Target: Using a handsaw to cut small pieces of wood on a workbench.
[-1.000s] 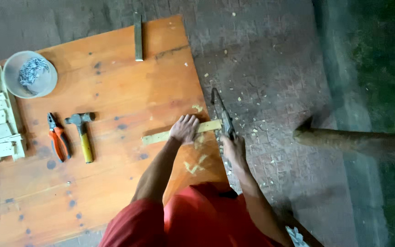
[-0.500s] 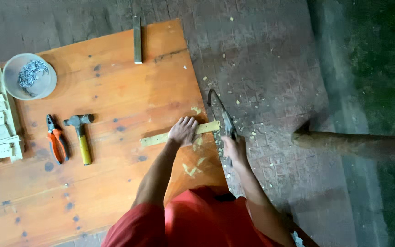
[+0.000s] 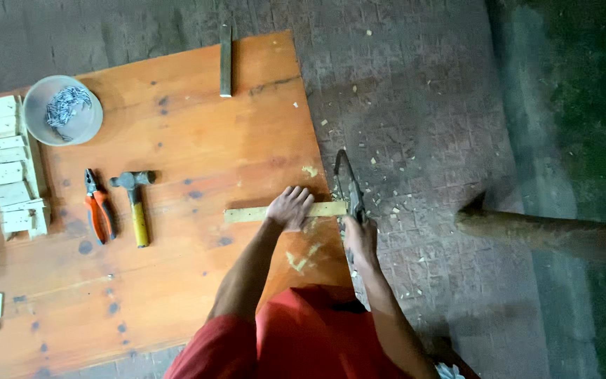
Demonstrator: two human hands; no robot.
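Strip [image 3: 285, 211] under left hand [image 3: 290, 208] fingers | saw [image 3: 348, 188] in right hand [image 3: 359, 237]

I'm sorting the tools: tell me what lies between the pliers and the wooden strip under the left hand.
In the head view, the hammer lies on the board between the pliers and the wooden strip that the left hand presses.

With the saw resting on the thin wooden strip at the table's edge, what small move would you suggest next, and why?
Probably a short, steady saw stroke. The left hand presses the thin pale wooden strip flat on the orange-brown wooden table, the strip's end reaches the table edge, and the right hand holds the dark metal-framed hand saw across it there.
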